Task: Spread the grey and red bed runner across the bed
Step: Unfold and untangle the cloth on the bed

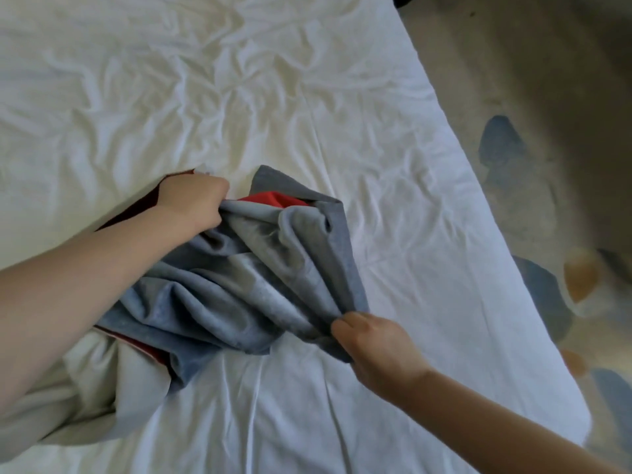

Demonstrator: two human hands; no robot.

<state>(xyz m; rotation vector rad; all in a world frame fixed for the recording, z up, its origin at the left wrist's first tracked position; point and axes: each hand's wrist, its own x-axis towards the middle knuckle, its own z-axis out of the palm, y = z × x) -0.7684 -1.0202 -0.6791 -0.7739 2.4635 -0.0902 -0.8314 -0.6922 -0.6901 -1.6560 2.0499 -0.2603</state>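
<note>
The grey and red bed runner (246,278) lies bunched in folds on the white bed (393,186), near its middle. Red lining shows at the top of the bundle and under my left forearm. My left hand (195,200) is closed on the runner's upper left edge. My right hand (372,343) pinches its lower right corner between thumb and fingers. The cloth is gathered into pleats between the two hands. Part of the runner is hidden beneath my left arm.
The wrinkled white sheet covers the whole bed. The bed's right edge runs diagonally from top centre to bottom right. Beyond it is a beige carpet (533,165) with blue and orange patches. A white fold of bedding (85,388) lies bunched at lower left.
</note>
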